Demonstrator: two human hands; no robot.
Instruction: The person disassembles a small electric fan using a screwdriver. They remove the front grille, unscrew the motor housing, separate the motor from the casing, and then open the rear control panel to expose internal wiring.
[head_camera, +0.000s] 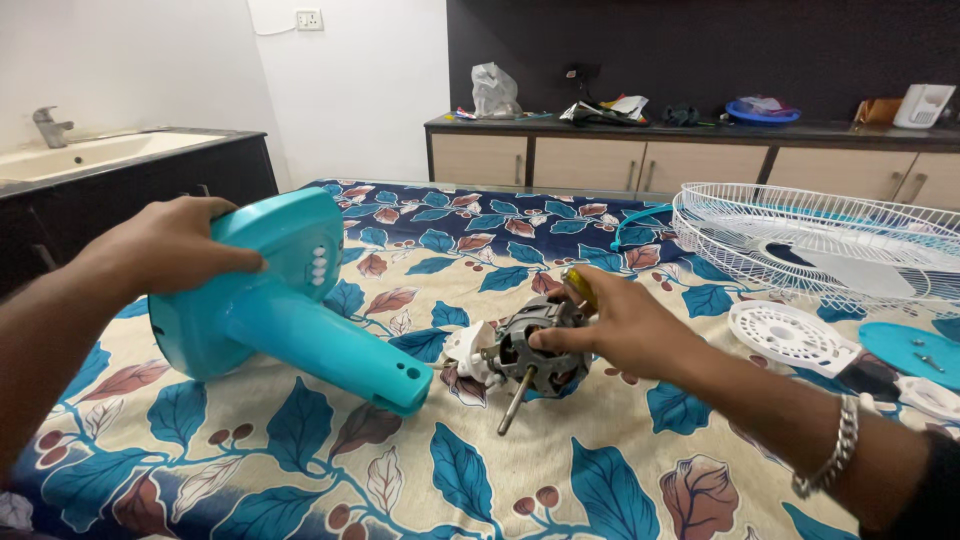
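Left hand (165, 245) lies flat over the top of the teal fan housing (285, 300), fingers wrapped round its rounded back; the housing rests on its side on the bed (620, 480), neck end pointing toward the middle. Right hand (615, 330) sits on the fan motor (530, 355), fingers curled over its upper edge, with what looks like a yellow-handled tool (580, 288) tucked under the thumb; I cannot tell how firmly either is pinched.

The motor lies on the patterned bedsheet just beside the housing's open neck, its bare shaft (515, 400) pointing toward me. A white plastic part (468, 352) is touching the motor on the housing side.

Handling judgement: the motor looks like metal laminations and windings, so dense for its size, rigid, not slippery. I would take it by the outer frame, not by the shaft or any wires. The housing reads as hollow moulded plastic: light, stiff, smooth and rounded, so it may roll on the soft bedding unless steadied from above, as the left hand does now.

To the right, well apart: a white wire fan guard (800, 240), a white round grille plate (790, 335), and a teal cover (915, 350).
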